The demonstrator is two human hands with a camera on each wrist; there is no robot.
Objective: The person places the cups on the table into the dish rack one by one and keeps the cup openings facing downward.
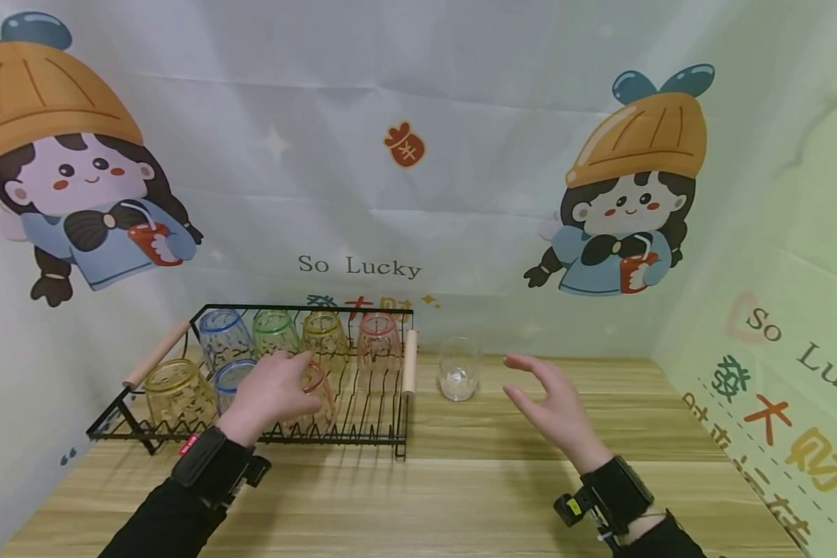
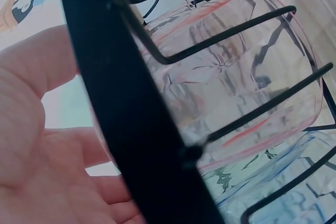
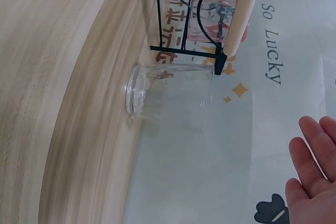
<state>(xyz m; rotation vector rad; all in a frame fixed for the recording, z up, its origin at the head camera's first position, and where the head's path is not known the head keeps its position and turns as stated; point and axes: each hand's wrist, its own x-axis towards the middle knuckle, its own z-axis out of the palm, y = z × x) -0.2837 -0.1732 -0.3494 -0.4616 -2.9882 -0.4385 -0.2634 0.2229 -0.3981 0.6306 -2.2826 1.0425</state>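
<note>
In the rack (image 1: 384,434), near row: my left hand (image 1: 273,391) curls round the red-rimmed glass (image 1: 318,403), mouth down. Right of the rack, the clear glass (image 1: 458,368) stands upright, far-left of my spread, empty right hand (image 1: 554,407).

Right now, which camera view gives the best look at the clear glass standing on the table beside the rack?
The right wrist view: the clear glass fills more of the frame, unobstructed, base on the wooden table, near the rack's wooden handle. The head view shows it smaller, between rack and right hand. The left wrist view misses it.
</note>
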